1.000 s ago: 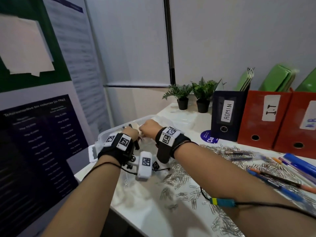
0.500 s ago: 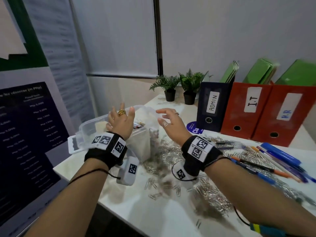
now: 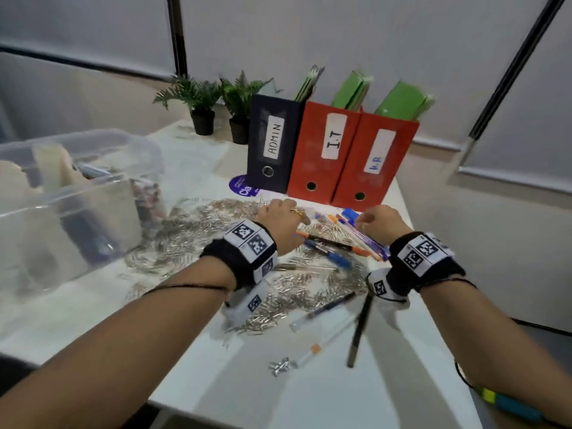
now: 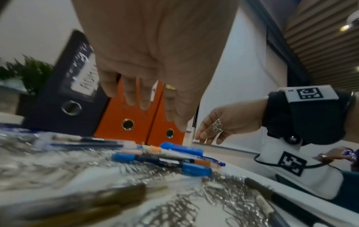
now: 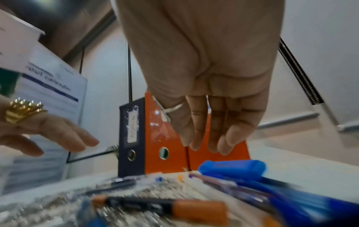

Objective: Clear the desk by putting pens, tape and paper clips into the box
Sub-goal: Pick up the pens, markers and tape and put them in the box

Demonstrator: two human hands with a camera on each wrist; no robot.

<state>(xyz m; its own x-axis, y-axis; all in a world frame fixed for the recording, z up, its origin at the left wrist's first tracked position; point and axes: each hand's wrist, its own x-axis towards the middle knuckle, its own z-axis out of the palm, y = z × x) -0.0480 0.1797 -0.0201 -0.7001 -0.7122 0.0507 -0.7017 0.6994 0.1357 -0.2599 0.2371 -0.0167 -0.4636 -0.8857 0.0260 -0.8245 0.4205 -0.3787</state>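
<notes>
**Both hands hover over scattered pens and clips on office bench**

At far left, a clear plastic box [image 3: 93,193] stands on the white bench [image 3: 325,391], holding pale rolls that look like tape, some pens and other items too blurred to name. A wide spread of silver paper clips [image 3: 192,239] covers the bench just right of the box, reaching under both wrists. The left hand [image 3: 280,224], a gold ring on one finger, hangs just above the clips with its grip released, fingers straight and pointing down, holding nothing. A cluster of pens [image 3: 337,243] with blue and orange caps lies between the two hands; more pens [image 3: 328,308] and a small knot of clips [image 3: 278,365] lie nearer the bench's front edge. The right hand [image 3: 382,222] hangs over the blue pens, grip likewise released and empty, fingers loosely extended. Behind the hands stand three binders: a dark one labelled "ADMIN" [image 3: 272,144], then two red ones labelled "I.T" [image 3: 325,150] and "H.R" [image 3: 374,159], green folders poking from their tops. Two small potted plants [image 3: 216,100] sit to the left of the binders.
</notes>
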